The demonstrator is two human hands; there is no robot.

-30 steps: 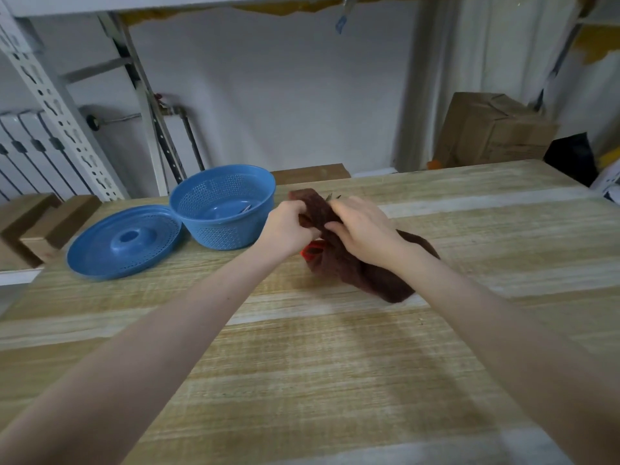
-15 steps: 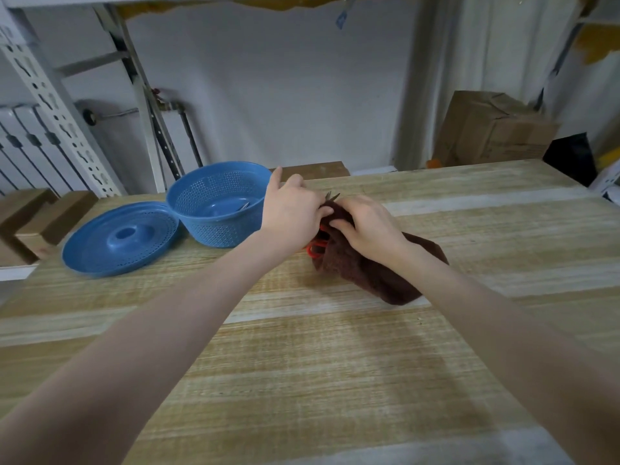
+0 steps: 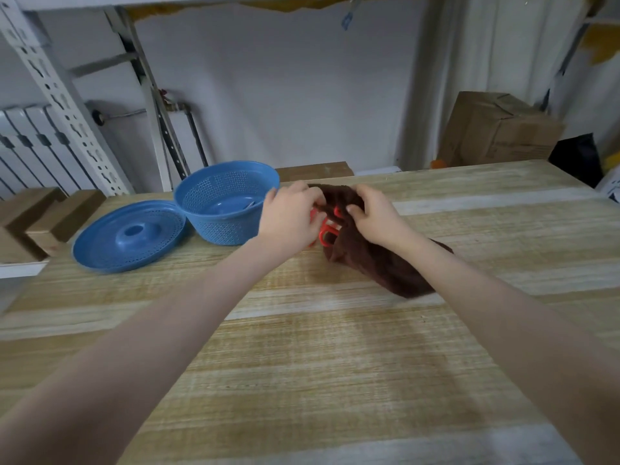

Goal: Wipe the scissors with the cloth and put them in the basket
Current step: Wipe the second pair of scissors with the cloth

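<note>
Scissors (image 3: 328,231) show only their red handles, blades hidden in the brown cloth (image 3: 372,263), just above the tabletop (image 3: 302,364). The left hand (image 3: 290,219) curls its fingers around the handles. The right hand (image 3: 375,213) grips the cloth with curled fingers. A blue basket (image 3: 228,226) stands just left, its lid (image 3: 129,234) beside it.
</note>
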